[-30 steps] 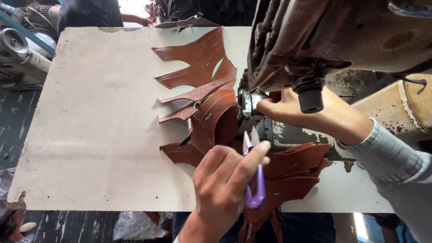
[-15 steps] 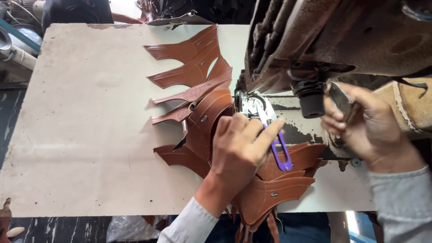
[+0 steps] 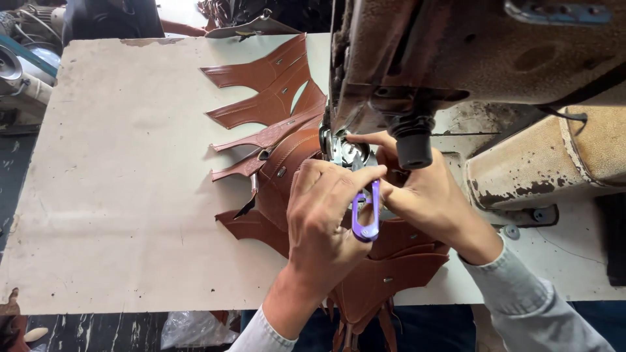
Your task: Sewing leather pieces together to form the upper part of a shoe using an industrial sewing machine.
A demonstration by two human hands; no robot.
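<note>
- Left hand [image 3: 326,221]: fingers curled, thumb and forefinger pinching the purple snips [image 3: 366,215] just below the needle area; wrist enters from the bottom edge in a grey sleeve [image 3: 261,336].
- Snips: looped purple handle hanging down between the two hands, blades pointing up toward the presser foot [image 3: 342,146]; blade tips hidden behind the fingers.
- Right hand [image 3: 417,195]: lies just right of the snips, fingers reaching left under the machine head to the presser foot; fingertips bunched there, but whether they grip anything cannot be told.
- Leather pieces [image 3: 274,140]: brown, stitched, pointed shapes joined in a chain; they fan from the upper middle of the table, pass under both hands at the needle, and hang over the near edge.
- Sewing machine [image 3: 482,58]: worn, rust-stained head filling the upper right, a black knob [image 3: 413,140] protruding directly above the right hand.
- Table [image 3: 117,195]: pale, scuffed board; its left half lies bare beside the leather.
- Background: a second person [image 3: 111,16] at the far edge, top left.
</note>
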